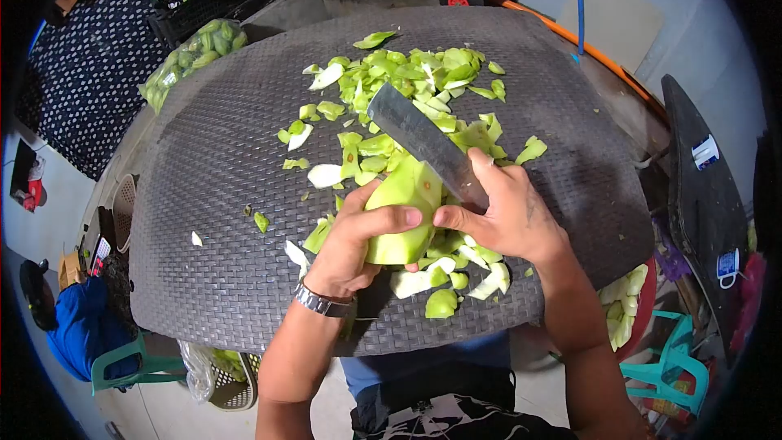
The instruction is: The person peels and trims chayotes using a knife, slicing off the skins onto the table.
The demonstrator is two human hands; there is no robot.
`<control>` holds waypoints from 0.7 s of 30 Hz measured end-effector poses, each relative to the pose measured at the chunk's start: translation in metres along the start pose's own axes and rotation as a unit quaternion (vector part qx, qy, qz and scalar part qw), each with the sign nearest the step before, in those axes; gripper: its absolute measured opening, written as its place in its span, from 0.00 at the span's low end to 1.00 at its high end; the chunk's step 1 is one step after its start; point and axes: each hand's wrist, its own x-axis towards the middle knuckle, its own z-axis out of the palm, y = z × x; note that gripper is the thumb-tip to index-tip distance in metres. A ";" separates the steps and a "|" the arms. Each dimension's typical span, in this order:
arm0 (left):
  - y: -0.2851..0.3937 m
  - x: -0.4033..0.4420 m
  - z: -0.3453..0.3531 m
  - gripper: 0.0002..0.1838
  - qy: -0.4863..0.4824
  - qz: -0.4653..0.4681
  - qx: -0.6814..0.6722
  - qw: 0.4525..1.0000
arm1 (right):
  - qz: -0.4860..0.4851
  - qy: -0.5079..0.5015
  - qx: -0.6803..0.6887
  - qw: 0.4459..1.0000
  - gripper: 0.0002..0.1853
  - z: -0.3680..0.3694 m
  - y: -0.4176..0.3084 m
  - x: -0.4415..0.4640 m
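My left hand (358, 236), with a metal watch on its wrist, is wrapped round a large pale-green peeled fruit or vegetable (405, 195), thumb across its front. Flat cut faces and a small brown spot show on it; I cannot tell its exact kind. In my right hand (509, 212) is a broad-bladed knife (419, 134), its handle hidden by the fingers. The blade slants up and left, just behind the green piece, and my right thumb is at that piece's right side. Green peelings (399, 73) are heaped beyond my hands, and more scraps (441, 303) lie below them.
Everything rests on a dark woven-pattern table (220, 220). A clear bag of green produce (195, 57) is at its far left edge. Low at right, a red-rimmed container holds pale pieces (623, 301), near a green stool (672, 358). A basket (232, 383) stands below left.
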 end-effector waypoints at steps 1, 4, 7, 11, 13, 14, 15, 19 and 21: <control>-0.001 0.001 -0.002 0.34 -0.001 -0.004 0.001 1.000 | 0.017 -0.022 -0.003 1.000 0.43 -0.003 -0.003 0.001; 0.002 -0.001 -0.002 0.30 -0.007 -0.016 -0.021 1.000 | 0.016 -0.035 -0.003 0.999 0.42 -0.001 0.000 0.001; 0.004 -0.001 -0.001 0.28 -0.015 -0.022 -0.032 0.999 | -0.036 -0.027 0.008 0.999 0.38 0.001 0.003 0.000; -0.001 0.000 0.006 0.33 0.023 0.008 0.007 1.000 | 0.006 -0.050 0.046 0.998 0.33 0.001 0.001 0.000; -0.001 -0.002 0.006 0.29 0.007 0.005 -0.020 1.000 | 0.008 -0.036 0.098 0.994 0.36 0.003 -0.002 -0.001; 0.001 -0.001 0.005 0.27 -0.002 0.006 -0.031 0.999 | 0.008 -0.027 0.124 0.992 0.38 0.003 -0.003 0.000; 0.002 -0.002 0.005 0.28 -0.003 0.003 -0.025 1.000 | 0.017 -0.044 0.098 0.994 0.37 0.001 -0.004 0.001; 0.002 -0.003 0.004 0.28 -0.011 -0.002 -0.005 1.000 | 0.006 -0.045 0.088 0.995 0.26 -0.001 -0.009 0.001; 0.002 -0.003 0.004 0.29 -0.014 -0.006 0.000 1.000 | -0.019 -0.017 0.106 0.994 0.22 0.000 -0.009 0.001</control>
